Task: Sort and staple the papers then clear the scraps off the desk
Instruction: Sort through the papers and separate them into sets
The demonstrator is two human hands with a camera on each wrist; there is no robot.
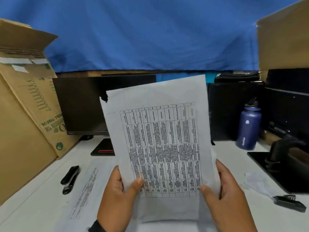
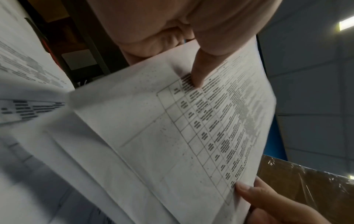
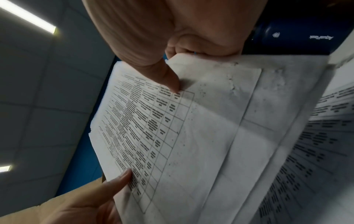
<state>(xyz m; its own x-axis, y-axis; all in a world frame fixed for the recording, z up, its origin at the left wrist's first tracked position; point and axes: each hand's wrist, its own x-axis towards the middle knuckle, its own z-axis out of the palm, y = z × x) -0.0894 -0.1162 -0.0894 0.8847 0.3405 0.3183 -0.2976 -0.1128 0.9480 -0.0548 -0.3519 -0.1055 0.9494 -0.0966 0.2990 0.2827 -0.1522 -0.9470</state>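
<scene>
A stack of printed sheets [image 1: 160, 139], the top one bearing a table, is held upright over the desk in the head view. My left hand [image 1: 127, 186] grips its lower left edge, thumb [image 2: 197, 75] on the front. My right hand [image 1: 215, 190] grips the lower right edge, thumb [image 3: 170, 80] on the table print. The sheets [image 2: 172, 121] fan apart behind the top page, and its upper left corner is torn and dark. Another printed sheet [image 1: 87, 186] lies flat on the desk to the left. A black stapler [image 1: 70, 179] lies beyond it. A crumpled white scrap [image 1: 257, 183] lies at the right.
A big cardboard box [image 1: 25, 114] stands at the left, with a dark monitor [image 1: 80, 104] and its stand base [image 1: 103, 148] behind the papers. A blue bottle [image 1: 249, 128], a black stand [image 1: 280, 164] and a small black clip-like object [image 1: 289, 203] sit at the right.
</scene>
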